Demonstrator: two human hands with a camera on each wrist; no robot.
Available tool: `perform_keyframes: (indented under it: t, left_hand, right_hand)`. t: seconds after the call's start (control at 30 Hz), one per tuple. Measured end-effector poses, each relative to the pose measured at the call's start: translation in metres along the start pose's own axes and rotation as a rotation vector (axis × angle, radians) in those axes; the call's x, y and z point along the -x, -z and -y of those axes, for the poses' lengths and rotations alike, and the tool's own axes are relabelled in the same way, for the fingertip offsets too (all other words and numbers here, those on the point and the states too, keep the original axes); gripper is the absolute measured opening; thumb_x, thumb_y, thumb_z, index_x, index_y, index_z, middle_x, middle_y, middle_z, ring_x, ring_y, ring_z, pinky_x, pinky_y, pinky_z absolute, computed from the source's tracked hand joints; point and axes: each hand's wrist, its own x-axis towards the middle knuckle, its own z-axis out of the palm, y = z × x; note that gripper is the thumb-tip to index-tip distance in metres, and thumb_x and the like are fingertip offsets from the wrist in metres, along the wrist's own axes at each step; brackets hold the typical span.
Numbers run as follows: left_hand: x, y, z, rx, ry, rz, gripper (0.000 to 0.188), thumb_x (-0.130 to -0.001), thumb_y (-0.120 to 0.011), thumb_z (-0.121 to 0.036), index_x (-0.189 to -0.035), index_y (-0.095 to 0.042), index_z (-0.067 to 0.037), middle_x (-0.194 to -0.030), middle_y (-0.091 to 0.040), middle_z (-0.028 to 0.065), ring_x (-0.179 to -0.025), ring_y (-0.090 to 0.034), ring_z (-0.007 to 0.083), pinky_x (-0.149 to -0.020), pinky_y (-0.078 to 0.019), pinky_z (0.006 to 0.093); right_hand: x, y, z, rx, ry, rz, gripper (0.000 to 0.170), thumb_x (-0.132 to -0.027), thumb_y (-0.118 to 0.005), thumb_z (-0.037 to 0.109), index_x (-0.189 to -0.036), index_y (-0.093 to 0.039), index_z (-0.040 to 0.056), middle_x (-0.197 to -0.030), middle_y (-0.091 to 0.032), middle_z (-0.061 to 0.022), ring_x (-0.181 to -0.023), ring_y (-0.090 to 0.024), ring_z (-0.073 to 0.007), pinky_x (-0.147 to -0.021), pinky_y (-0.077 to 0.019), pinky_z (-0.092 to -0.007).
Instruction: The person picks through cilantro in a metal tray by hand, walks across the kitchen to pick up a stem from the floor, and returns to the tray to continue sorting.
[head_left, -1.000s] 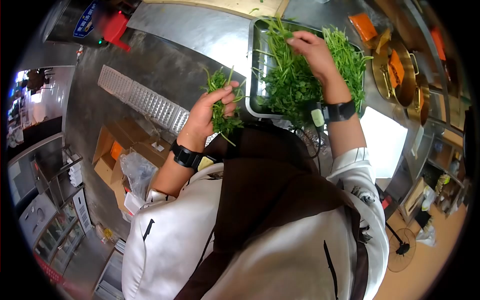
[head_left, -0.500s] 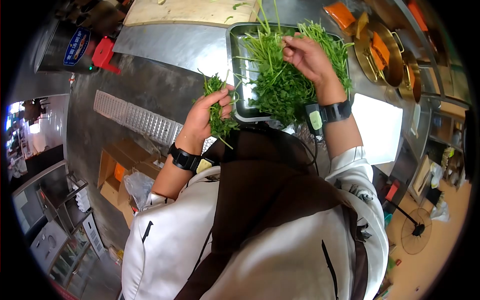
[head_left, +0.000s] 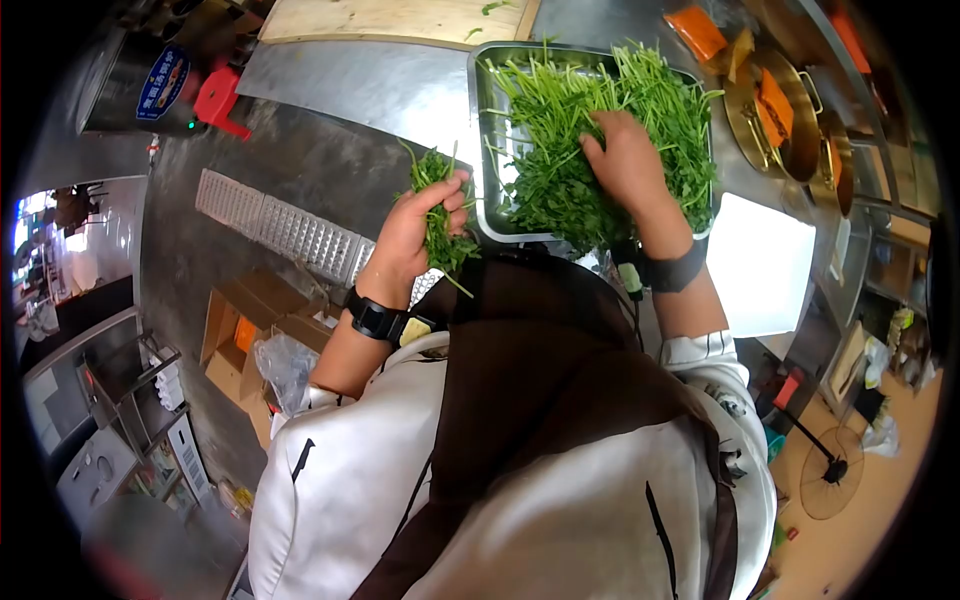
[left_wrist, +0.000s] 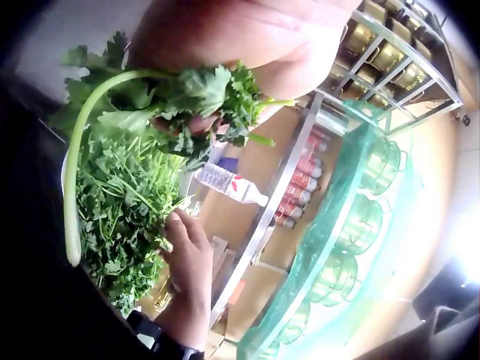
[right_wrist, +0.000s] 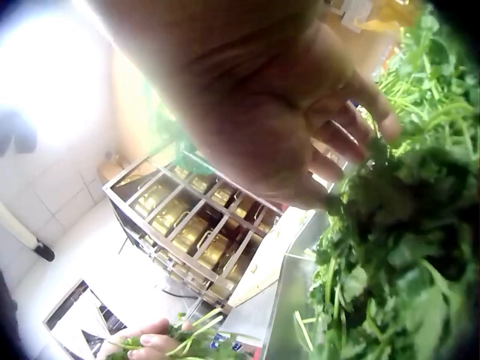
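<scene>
In the head view the left hand (head_left: 408, 232) grips a small bunch of leafy green stems (head_left: 440, 240), left of a metal tray (head_left: 478, 150). Heaped in that tray are more leafy greens (head_left: 560, 185), and the right hand (head_left: 630, 165) rests on them with its palm down. The right wrist view shows the right hand's fingers (right_wrist: 337, 139) loosely bent and spread at the leaves, with no stem seen held between them. A pale stem (left_wrist: 73, 165) curves down from the bunch in the left wrist view.
A wooden board (head_left: 400, 22) lies beyond the tray on the metal counter (head_left: 350, 85). Brass pans (head_left: 800, 120) and orange packets (head_left: 697, 33) are at the right. A white board or sheet (head_left: 765, 265) stands near the right forearm. An open cardboard box (head_left: 235, 320) is at lower left.
The right hand has come down from the stem tops, where its fingers pinched stems, onto the leaves in the tray. The left hand still grips its bunch. The head view has shifted slightly.
</scene>
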Motion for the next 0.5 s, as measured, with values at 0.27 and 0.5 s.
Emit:
perform_keyframes:
  t: [0.27,0.5]
  left_hand:
    - [-0.005,0.005,0.001,0.01,0.002,-0.001,0.022,-0.089,-0.054,-0.016,-0.106,-0.052,-0.003,-0.067,-0.043,-0.0034,-0.059,-0.041,0.0087,-0.052,-0.0319,0.0221]
    - [-0.007,0.006,-0.006,0.05,-0.021,-0.002,0.021,-0.089,-0.054,-0.016,-0.106,-0.051,-0.004,-0.067,-0.042,-0.0033,-0.058,-0.039,0.0087,-0.05,-0.0312,0.0218]
  right_hand:
    - [0.012,-0.023,0.028,0.055,0.081,0.208,0.031,-0.078,-0.062,0.025,-0.099,-0.059,0.0025,-0.092,-0.061,-0.016,-0.091,-0.058,-0.0325,-0.08,-0.0477,-0.0414]
    - [-0.009,0.009,0.023,0.183,0.061,0.171,0.033,-0.079,-0.061,0.034,-0.094,-0.062,0.0049,-0.091,-0.063,-0.0142,-0.089,-0.059,-0.0309,-0.075,-0.0472,-0.0438]
